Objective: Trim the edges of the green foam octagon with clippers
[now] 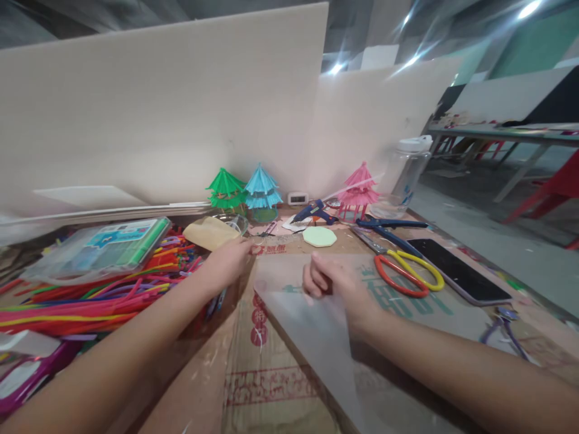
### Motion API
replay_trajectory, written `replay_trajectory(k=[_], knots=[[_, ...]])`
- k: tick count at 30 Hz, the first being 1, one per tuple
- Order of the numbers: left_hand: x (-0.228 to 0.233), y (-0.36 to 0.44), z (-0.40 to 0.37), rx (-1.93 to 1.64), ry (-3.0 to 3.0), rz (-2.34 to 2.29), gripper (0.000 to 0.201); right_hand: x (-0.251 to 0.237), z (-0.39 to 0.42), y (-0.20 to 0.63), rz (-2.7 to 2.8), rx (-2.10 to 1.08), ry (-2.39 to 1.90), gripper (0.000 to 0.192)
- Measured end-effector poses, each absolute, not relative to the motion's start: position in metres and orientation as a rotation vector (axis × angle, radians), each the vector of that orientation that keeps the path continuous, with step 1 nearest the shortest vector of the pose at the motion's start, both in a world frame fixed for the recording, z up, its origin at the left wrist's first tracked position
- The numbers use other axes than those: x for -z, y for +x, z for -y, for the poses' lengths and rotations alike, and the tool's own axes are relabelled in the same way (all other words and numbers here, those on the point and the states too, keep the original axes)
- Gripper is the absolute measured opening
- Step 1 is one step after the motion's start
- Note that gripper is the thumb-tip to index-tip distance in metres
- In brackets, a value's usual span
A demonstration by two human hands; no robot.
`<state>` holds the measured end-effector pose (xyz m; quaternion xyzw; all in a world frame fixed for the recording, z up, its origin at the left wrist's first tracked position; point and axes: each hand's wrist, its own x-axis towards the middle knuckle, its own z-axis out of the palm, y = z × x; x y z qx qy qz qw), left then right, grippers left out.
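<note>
A translucent plastic sheet [312, 325] lies over the cardboard-covered table [266, 380]. My right hand [332, 283] rests on it with fingers curled, pinching or pressing the sheet's upper part. My left hand [228, 259] reaches forward to the sheet's far left corner, next to a tan paper piece [208, 232] and a small glass bowl [235, 222]. A pale green paper disc [319, 236] lies just beyond my right hand.
Colourful straws [90, 295] and a plastic case [99, 247] lie at left. Green [225, 188], blue [262, 187] and pink [358, 193] paper pagodas stand at the back wall, with a glue gun [312, 212]. Red-yellow scissors [407, 274], blue scissors [389, 228], phone [459, 271] and bottle [409, 175] lie at right.
</note>
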<state>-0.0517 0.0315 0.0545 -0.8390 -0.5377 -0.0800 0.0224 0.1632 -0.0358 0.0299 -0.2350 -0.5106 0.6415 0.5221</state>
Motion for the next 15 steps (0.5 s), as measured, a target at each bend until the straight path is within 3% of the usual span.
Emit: replay_trajectory(k=[7, 11, 13, 15], knots=[[-0.026, -0.041, -0.075, 0.242, -2.481, 1.716, 0.021, -0.013, 0.023, 0.163, 1.344, -1.528, -0.594, 0.048], [-0.020, -0.040, -0.075, 0.279, -2.456, 1.721, 0.031, -0.025, 0.054, 0.156, 2.264, -0.913, -0.231, 0.025], [-0.019, -0.039, -0.071, 0.309, -2.471, 1.704, 0.028, -0.025, 0.069, 0.149, 2.575, -0.603, -0.080, 0.029], [-0.020, -0.039, -0.064, 0.345, -2.499, 1.690, 0.022, -0.022, 0.079, 0.142, 2.772, -0.412, -0.061, 0.045]])
